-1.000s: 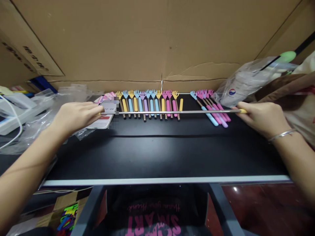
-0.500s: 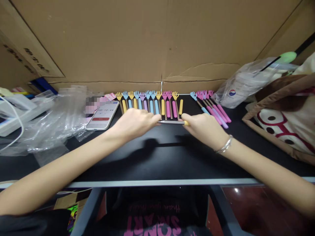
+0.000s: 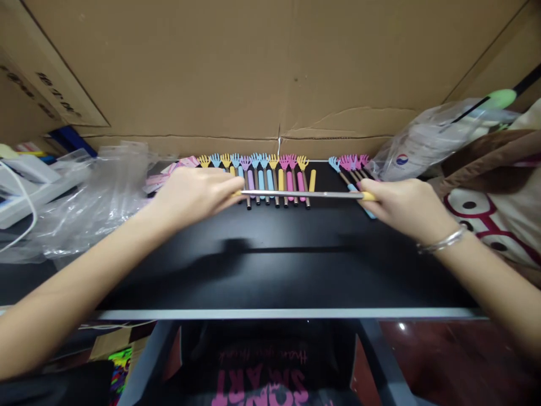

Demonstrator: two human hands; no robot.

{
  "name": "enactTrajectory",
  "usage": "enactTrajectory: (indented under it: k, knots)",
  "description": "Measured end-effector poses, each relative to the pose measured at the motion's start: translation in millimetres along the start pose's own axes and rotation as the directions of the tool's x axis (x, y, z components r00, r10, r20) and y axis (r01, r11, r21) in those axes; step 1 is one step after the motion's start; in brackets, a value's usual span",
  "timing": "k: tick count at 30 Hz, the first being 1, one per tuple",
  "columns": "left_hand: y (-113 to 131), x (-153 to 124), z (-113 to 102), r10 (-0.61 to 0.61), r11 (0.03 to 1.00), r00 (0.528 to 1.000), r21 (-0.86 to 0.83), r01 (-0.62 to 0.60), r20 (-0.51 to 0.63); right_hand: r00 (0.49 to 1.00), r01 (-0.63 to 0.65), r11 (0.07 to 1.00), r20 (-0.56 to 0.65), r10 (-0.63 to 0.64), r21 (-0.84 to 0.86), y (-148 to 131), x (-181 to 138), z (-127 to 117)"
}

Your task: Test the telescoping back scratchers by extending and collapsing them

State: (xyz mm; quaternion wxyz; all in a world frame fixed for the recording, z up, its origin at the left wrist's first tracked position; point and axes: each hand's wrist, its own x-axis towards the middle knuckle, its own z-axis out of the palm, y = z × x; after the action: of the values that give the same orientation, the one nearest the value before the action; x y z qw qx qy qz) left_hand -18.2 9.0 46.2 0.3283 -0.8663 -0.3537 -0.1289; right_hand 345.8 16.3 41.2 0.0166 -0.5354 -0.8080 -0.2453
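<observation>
Level and Straight

Above the black desk (image 3: 274, 287), the left hand (image 3: 198, 189) and the right hand (image 3: 406, 208) are holding level a thin, yellow-ended silver metal rod (image 3: 302, 194), fingers gripping one end each. Multicoloured hand-headed sticks (image 3: 261, 183) are lying in a row behind. Moving both hands evenly along the rod's axis should likely spare it from bending.
</observation>
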Motion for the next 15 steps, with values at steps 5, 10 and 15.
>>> enactTrajectory:
  k: [5,10,15]
  knots:
    - [-53.3,-42.9,3.2,-0.038,0.964,0.996,0.259,0.057,-0.081,0.982,-0.161,0.987,0.095,0.162,-0.022,76.4,-18.6,31.4]
    - [-70.9,-69.0,9.7,-0.127,0.948,0.992,0.292,0.125,-0.011,0.976,-0.197,0.98,0.097,0.195,0.008,106.6,-33.5,46.5]
    - [-68.4,-75.0,16.8,-0.244,0.962,0.967,0.145,0.231,0.077,0.975,-0.187,0.979,0.137,0.175,0.081,101.5,-31.1,37.7]
